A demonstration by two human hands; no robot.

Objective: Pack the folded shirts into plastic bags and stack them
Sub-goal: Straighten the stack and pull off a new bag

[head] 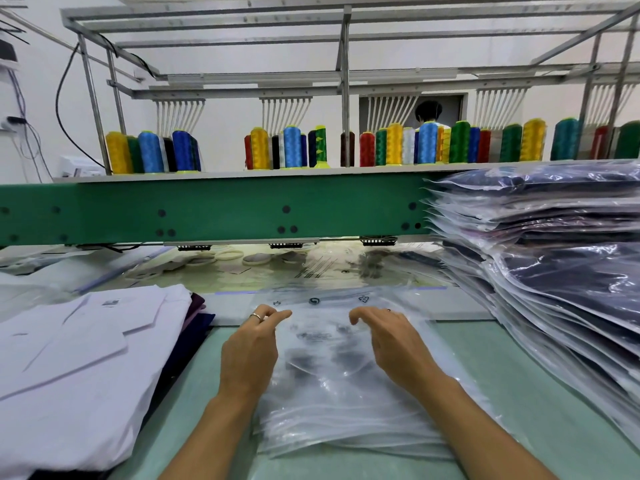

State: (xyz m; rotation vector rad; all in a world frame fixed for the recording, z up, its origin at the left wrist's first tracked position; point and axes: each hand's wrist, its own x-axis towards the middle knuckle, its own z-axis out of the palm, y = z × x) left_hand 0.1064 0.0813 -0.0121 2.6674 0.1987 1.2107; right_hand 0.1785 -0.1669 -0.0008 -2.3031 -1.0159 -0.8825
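Both hands (249, 351) (398, 348) half-curled, resting on plastic bags (332, 403)

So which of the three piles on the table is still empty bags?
The middle pile, under both hands: clear, flat bags with nothing inside. The left pile is unbagged folded shirts; the right stack holds dark shirts already bagged.

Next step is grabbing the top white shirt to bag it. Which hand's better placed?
Left, probably. The left hand rests on the empty bags at their left edge, right next to the white shirt on the folded pile. The right hand sits toward the packed stack and would have to cross over.
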